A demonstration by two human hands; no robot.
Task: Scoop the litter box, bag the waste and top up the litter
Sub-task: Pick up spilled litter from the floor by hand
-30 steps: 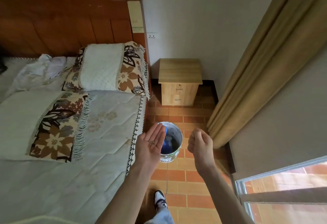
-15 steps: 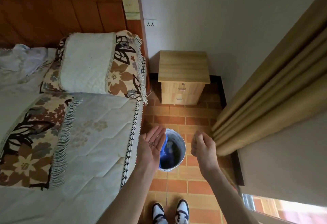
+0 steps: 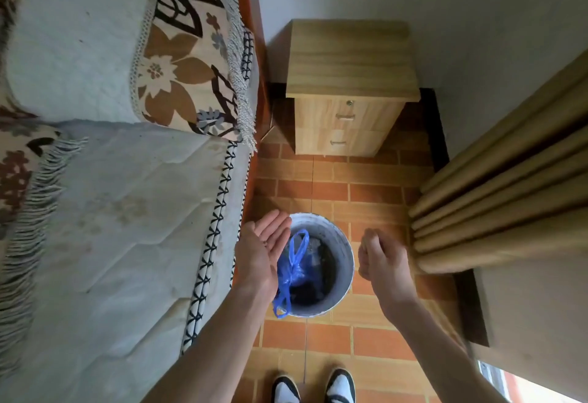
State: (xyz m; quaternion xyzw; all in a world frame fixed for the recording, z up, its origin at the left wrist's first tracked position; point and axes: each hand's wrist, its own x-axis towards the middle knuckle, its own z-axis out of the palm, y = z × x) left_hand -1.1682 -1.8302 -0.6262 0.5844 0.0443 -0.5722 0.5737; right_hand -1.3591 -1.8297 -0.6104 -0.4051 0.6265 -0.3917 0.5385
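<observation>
low in the frame, a white bucket [image 3: 345, 262] with a blue bag [image 3: 294, 267] inside stands on orange brick-pattern floor tiles [image 3: 375, 332]. the left hand [image 3: 262, 253] lies flat, palm up, over its rim; the right hand [image 3: 380, 258] is loosely curled, holding nothing visible. mattress [image 3: 127, 227] left, wooden nightstand [image 3: 348, 84] above, curtain [image 3: 509, 186] right.

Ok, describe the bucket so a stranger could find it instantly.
Start at the wooden nightstand against the wall, then come forward over the orange brick-pattern floor. The round white bucket stands there between bed and curtain. It alone holds a blue plastic bag.
</observation>
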